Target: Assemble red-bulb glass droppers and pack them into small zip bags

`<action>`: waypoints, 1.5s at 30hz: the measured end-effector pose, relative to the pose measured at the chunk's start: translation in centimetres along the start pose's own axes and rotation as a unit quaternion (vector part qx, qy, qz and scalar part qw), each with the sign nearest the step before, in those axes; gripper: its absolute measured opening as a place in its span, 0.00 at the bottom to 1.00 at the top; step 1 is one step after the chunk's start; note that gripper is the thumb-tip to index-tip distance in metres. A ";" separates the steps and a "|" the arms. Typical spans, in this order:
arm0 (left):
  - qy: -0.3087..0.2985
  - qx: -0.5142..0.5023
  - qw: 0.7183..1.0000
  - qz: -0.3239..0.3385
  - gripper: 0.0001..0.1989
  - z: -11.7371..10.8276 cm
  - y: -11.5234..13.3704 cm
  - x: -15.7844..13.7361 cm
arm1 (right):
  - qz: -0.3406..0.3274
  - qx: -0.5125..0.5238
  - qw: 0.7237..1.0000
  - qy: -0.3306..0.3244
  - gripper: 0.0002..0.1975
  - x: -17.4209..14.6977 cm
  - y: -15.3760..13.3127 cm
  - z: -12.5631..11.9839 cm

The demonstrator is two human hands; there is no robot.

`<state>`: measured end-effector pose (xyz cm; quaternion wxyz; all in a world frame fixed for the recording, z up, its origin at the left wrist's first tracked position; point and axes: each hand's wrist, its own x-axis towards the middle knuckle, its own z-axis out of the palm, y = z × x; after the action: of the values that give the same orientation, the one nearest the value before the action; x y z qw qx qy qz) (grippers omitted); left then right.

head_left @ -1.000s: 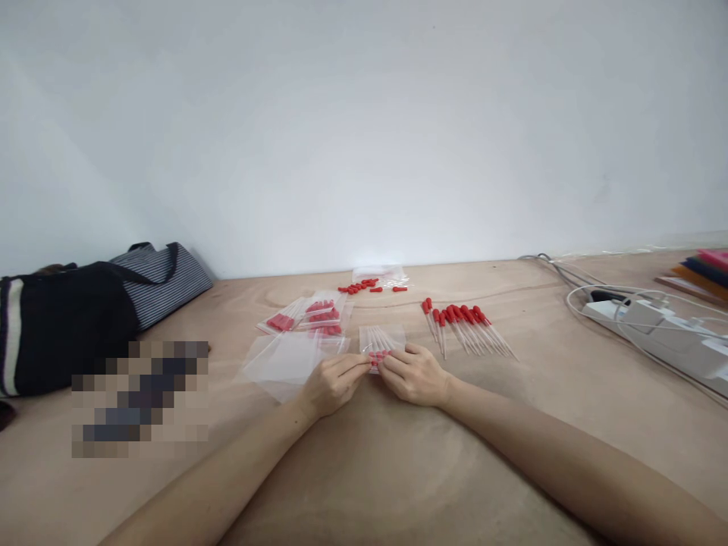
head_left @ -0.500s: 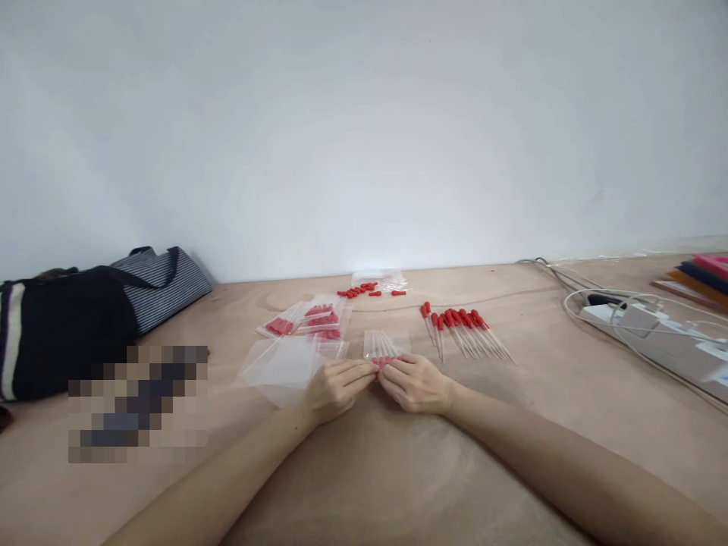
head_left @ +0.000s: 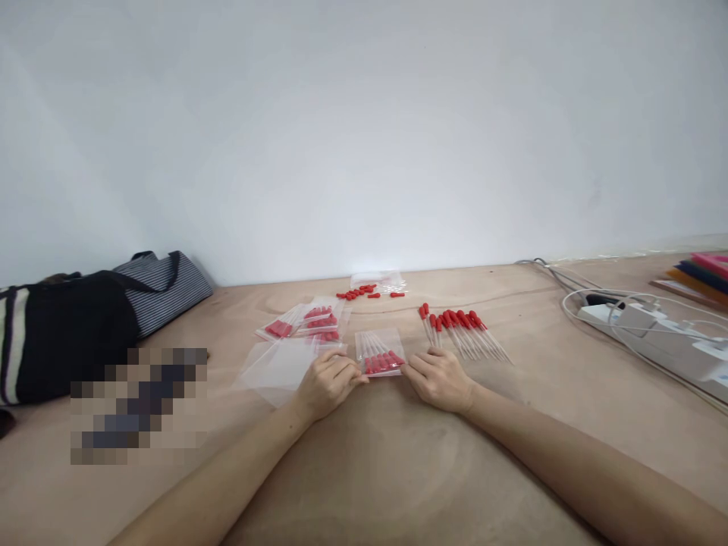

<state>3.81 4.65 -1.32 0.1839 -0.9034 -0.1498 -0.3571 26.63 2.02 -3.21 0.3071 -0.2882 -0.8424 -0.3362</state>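
Between my hands lies a small clear zip bag (head_left: 378, 339) holding several droppers with red rubber bulbs, bulbs toward me. My left hand (head_left: 330, 384) pinches the bag's near left corner. At the near right corner, the fingers of my right hand (head_left: 437, 379) are closed on the bag's edge. Several loose droppers (head_left: 455, 318) with red bulbs and thin pale stems lie fanned out beyond my right hand. Filled zip bags (head_left: 321, 322) overlap beyond my left hand, with flat empty bags (head_left: 273, 368) nearer.
Loose red bulbs (head_left: 361, 291) lie near the wall in front of a clear bag (head_left: 378, 280). A black and striped cloth bag (head_left: 164, 288) sits at left, near a blurred-out patch. Power strips (head_left: 671, 330) with cables and coloured stacked items (head_left: 702, 277) are at right.
My hands have moved apart along the bag's near edge, from its middle out to the two corners. The row of red bulbs inside now shows uncovered.
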 end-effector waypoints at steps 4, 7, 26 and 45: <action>-0.026 -0.002 1.000 -0.010 0.13 -0.9 -0.8 -0.4 | 0.062 0.010 0.998 -0.033 0.13 -0.6 0.9 0.2; -0.026 0.004 0.997 -0.069 0.09 -2.5 -2.0 -1.5 | 0.121 0.013 0.989 -0.087 0.11 -0.7 1.2 0.4; -0.145 -0.078 0.959 -0.230 0.10 -5.6 -4.0 -6.3 | 0.190 0.016 0.958 -0.215 0.09 3.2 -0.5 3.7; -0.240 -0.153 0.918 -0.277 0.11 -5.4 3.3 1.2 | 0.461 0.028 0.849 -0.258 0.13 -1.1 2.7 -1.5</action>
<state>2.81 -0.44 2.44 -0.1046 -0.9015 -0.3772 -0.1849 29.74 2.21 -2.06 0.2063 -0.7109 -0.6707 -0.0464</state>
